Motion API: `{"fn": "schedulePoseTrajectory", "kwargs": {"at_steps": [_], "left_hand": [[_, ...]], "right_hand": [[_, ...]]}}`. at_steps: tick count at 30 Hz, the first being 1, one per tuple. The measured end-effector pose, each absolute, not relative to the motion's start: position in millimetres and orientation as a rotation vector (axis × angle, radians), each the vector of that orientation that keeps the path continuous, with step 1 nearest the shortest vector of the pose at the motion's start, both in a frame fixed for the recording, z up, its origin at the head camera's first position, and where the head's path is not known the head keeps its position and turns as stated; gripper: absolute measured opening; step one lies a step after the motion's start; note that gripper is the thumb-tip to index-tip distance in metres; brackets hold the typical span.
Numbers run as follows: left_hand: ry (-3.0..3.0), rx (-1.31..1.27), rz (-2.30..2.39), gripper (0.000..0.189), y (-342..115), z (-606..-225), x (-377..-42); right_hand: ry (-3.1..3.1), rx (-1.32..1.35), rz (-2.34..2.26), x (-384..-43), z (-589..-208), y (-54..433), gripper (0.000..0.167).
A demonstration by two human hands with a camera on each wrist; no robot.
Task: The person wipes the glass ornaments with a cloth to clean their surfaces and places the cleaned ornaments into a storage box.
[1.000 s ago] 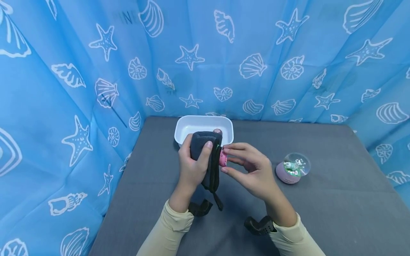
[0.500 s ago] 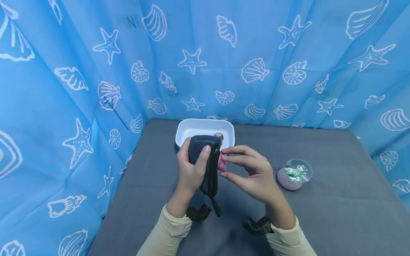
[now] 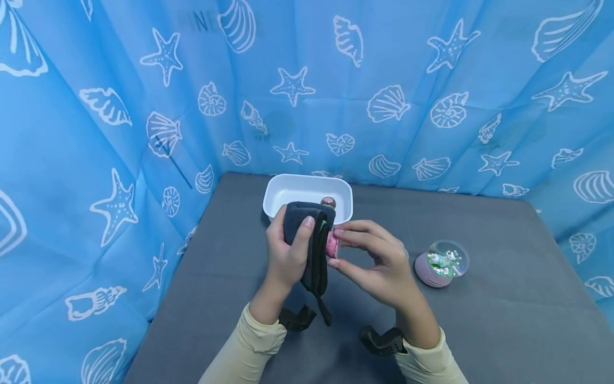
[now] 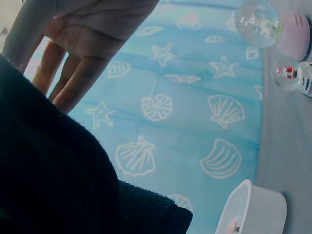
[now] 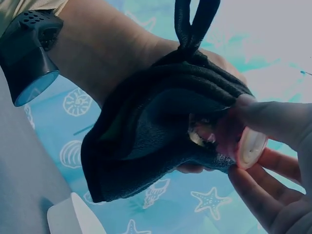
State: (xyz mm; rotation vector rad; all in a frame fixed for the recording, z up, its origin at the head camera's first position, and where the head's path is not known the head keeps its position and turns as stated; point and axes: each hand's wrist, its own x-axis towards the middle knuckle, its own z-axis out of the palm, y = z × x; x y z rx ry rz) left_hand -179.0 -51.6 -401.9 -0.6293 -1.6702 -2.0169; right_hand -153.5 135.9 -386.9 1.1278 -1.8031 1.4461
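Observation:
My left hand (image 3: 283, 258) grips a dark grey pouch (image 3: 296, 220) with a black edge and a hanging loop, thumb on its near face. At the pouch's mouth my right hand (image 3: 373, 261) pinches a small pink-based snow globe (image 3: 332, 245). In the right wrist view the pouch (image 5: 146, 126) gapes sideways. Thumb and fingers there hold the globe's pink base with its pale round underside (image 5: 252, 147) facing outward. Its clear end lies inside the mouth, partly hidden by the cloth.
Behind the pouch stands a white tray (image 3: 288, 188) with a small globe (image 3: 328, 202) in it. A larger pink-based snow globe (image 3: 440, 264) is on the grey table at right. The left wrist view shows another small globe (image 4: 286, 73) beside it. A blue shell-print curtain (image 3: 307, 122) borders the table.
Both hands keep their holds on the pouch and the pink-based globe, with only slight shifts at the mouth. The head view has tilted a little.

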Motion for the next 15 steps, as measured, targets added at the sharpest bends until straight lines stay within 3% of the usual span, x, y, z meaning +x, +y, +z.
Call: {"fn": "schedulePoseTrajectory", "kwargs": {"at_steps": [10, 15], "left_hand": [[-1.658, -0.635, -1.97, 0.034, -50.3, -402.6, -181.1], [-1.674, -0.603, -1.979, 0.033, -49.5, -406.1, -182.4]], "right_hand": [[-1.945, 0.934, 1.514, -150.3, -390.9, 136.7, 0.039], [-2.062, 0.847, 1.524, -147.1, -389.9, 136.6, 0.048]]}}
